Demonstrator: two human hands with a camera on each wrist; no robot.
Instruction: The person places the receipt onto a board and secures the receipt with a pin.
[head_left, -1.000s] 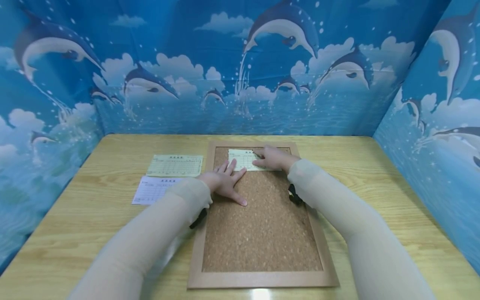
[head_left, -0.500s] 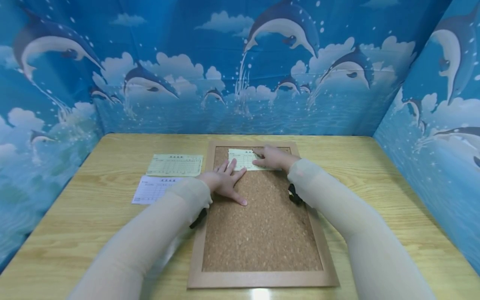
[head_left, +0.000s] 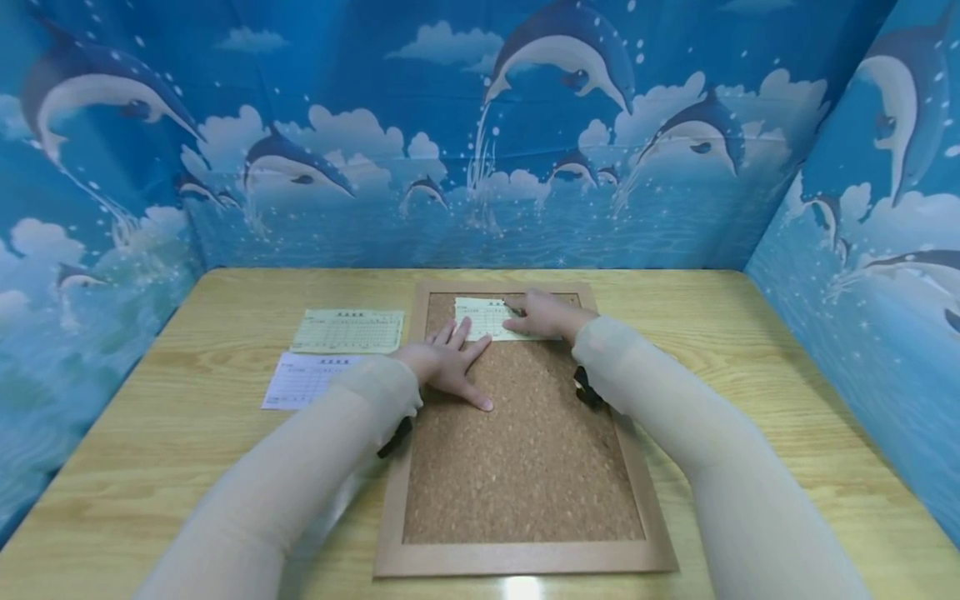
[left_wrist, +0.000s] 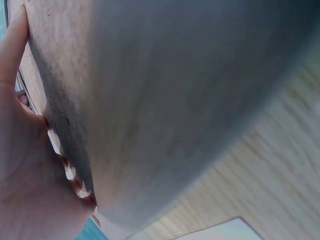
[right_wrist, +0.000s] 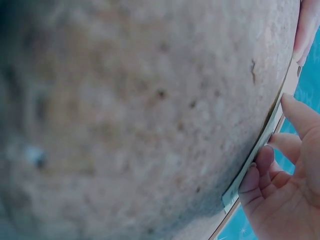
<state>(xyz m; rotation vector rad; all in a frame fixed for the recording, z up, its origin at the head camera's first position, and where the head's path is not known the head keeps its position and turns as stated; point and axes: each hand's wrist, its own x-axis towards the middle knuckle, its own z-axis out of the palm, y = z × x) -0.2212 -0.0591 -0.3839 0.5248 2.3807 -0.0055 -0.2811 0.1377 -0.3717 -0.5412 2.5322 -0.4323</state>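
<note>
A pale green printed form [head_left: 478,320] lies across the upper part of a wood-framed corkboard [head_left: 525,467]. My left hand [head_left: 453,367] is spread flat on the cork, its fingertips reaching the form's lower left corner. In the left wrist view that hand [left_wrist: 30,165] has its thumb stretched over the board. My right hand [head_left: 546,315] rests on the form's right part, index fingertip near the top edge and thumb below. From the right wrist, this hand [right_wrist: 295,180] shows its other fingers curled against the paper; whether anything small sits under the fingertip is hidden.
Left of the board, another pale green form [head_left: 348,332] lies on the wooden table [head_left: 150,467]. Below it is a white form [head_left: 303,383], partly covered by the left sleeve. A blue dolphin-print curtain [head_left: 420,225] stands behind the table and at both sides.
Both hands and the form keep their places on the board. The head view has shifted very slightly.
</note>
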